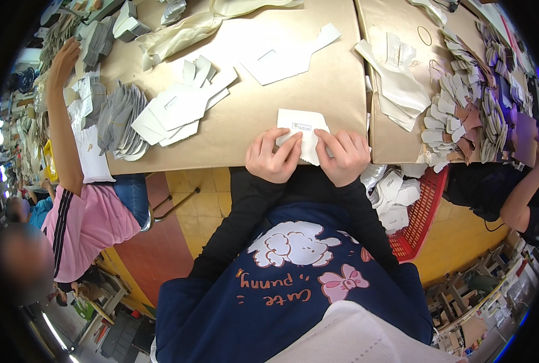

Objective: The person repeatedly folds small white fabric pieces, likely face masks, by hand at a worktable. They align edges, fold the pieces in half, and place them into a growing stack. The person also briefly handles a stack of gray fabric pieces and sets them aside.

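Observation:
At the table's near edge I have a small white cut piece (310, 145) with a little rectangular printed label (300, 128) on it. My left hand (273, 156) pinches its left side, thumb and finger by the label. On the other side my right hand (344, 157) is closed on the piece, fingertips next to the label's right end. Beyond my hands lies a single white cut piece (287, 63) with a rectangle marked on it. Overlapping white pieces (175, 114) are fanned out to the left, the top one bearing a similar rectangle.
Grey pieces (123, 118) stand stacked at the left. Past the table seam, white pieces (396, 85) lie near crowded piles (457, 115). A red basket (423, 212) of pieces sits below the right edge. Co-workers flank me; the left one's arm (63, 121) reaches over the table.

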`<state>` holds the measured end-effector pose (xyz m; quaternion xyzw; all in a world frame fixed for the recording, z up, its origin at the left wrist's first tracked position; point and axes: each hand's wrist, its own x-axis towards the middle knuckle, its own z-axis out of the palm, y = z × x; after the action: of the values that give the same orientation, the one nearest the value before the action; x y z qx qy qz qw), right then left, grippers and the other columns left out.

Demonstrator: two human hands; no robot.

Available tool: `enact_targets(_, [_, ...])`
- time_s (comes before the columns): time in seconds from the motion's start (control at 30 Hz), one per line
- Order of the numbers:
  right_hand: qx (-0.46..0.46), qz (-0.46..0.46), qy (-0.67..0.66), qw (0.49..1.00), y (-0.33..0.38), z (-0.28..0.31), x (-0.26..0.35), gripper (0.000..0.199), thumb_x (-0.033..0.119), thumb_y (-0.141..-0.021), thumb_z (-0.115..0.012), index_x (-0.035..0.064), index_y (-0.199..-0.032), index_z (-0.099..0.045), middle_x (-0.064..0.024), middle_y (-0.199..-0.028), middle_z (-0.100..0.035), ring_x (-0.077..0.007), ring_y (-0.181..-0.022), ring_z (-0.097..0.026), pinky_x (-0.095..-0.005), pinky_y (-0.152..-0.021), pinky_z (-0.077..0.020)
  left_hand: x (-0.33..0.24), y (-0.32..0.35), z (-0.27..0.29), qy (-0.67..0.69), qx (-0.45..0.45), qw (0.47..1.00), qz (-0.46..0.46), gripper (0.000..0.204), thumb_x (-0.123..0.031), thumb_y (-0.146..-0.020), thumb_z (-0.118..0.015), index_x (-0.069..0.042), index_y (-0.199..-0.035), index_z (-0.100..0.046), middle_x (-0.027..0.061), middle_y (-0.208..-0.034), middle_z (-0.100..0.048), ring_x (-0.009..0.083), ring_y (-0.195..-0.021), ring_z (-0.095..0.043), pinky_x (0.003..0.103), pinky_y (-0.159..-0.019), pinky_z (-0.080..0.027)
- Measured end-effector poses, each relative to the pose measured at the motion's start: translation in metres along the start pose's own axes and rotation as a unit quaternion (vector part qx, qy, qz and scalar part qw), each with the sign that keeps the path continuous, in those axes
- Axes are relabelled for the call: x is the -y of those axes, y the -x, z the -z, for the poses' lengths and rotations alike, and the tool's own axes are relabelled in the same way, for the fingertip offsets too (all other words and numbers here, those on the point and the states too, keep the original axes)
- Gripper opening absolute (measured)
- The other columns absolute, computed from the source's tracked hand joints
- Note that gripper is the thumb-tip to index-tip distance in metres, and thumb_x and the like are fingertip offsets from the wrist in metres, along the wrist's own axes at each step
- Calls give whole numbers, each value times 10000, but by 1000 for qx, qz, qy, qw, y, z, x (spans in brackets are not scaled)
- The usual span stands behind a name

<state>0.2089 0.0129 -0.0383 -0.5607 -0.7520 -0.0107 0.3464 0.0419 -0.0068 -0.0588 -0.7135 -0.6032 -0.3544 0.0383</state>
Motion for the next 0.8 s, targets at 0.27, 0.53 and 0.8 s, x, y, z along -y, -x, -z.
enact_targets(0.27, [2, 1, 3, 1000, 0, 0, 0, 208, 89, -702, -764, 183, -887, -784, 10, -672, -518, -207, -638, -538, -345, -603, -423, 0, 1, 1, -8, 8, 1000, 1, 208, -192, -753, -800, -244, -955, -793, -61, -1018, -664, 173, -880, -654, 296, -683, -494])
enact_targets(0.53, [3, 6, 10, 1000, 0, 0, -1, 221, 92, -694, -759, 188, -893, -779, 14, -668, -516, -196, -636, -535, -338, -600, -427, 2, 1, 0, -7, 7, 1000, -13, 220, -192, -753, -804, -242, -967, -795, -58, -1021, -664, 167, -870, -655, 286, -672, -487])
enact_targets(0.8, [4, 12, 18, 1000, 0, 1, -1, 227, 106, -689, -757, 189, -900, -771, 18, -676, -522, -186, -641, -546, -331, -601, -439, 2, 1, 0, -5, 1, 1000, -15, 228, -192, -753, -802, -243, -975, -798, -59, -1018, -667, 168, -874, -664, 282, -664, -489])
